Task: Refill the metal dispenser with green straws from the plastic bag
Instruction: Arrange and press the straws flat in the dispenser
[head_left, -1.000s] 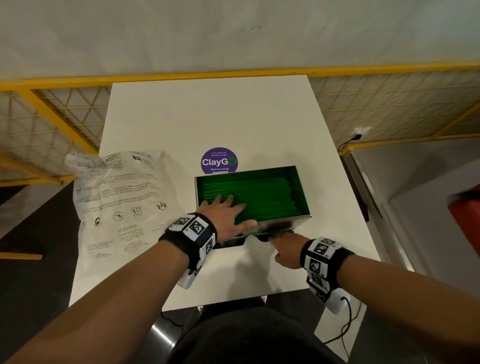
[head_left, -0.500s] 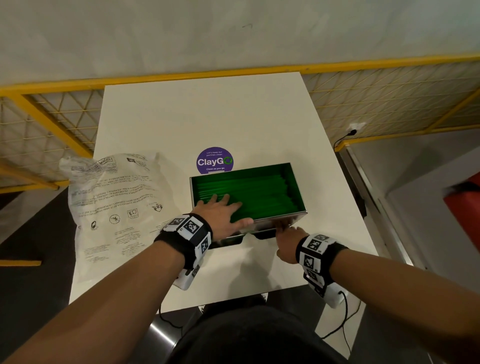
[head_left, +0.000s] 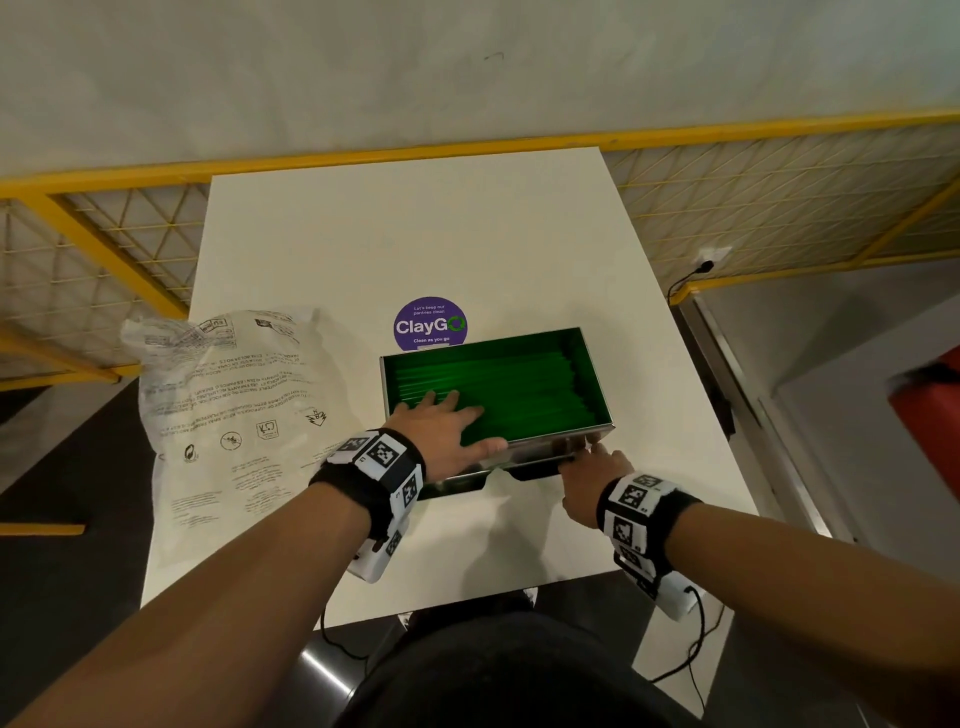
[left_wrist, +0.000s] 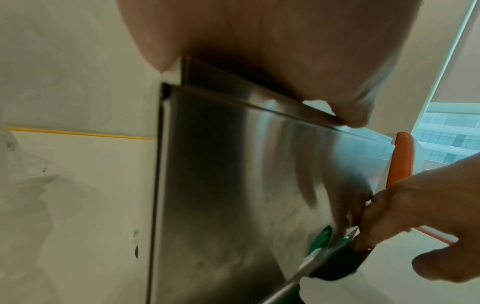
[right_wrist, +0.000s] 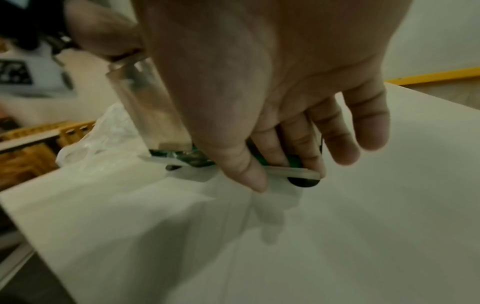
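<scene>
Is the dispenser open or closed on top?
Open. The dispenser has no lid on top; the green straws show inside, and the left hand rests on them.

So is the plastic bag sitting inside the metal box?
No, the plastic bag lies flat on the white table to the left of the metal dispenser, which holds only green straws.

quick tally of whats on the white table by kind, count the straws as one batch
metal dispenser: 1
batch of green straws: 1, inside the dispenser
plastic bag: 1
purple ClayGo sticker: 1
hands: 2, left hand and right hand
total: 6
</scene>
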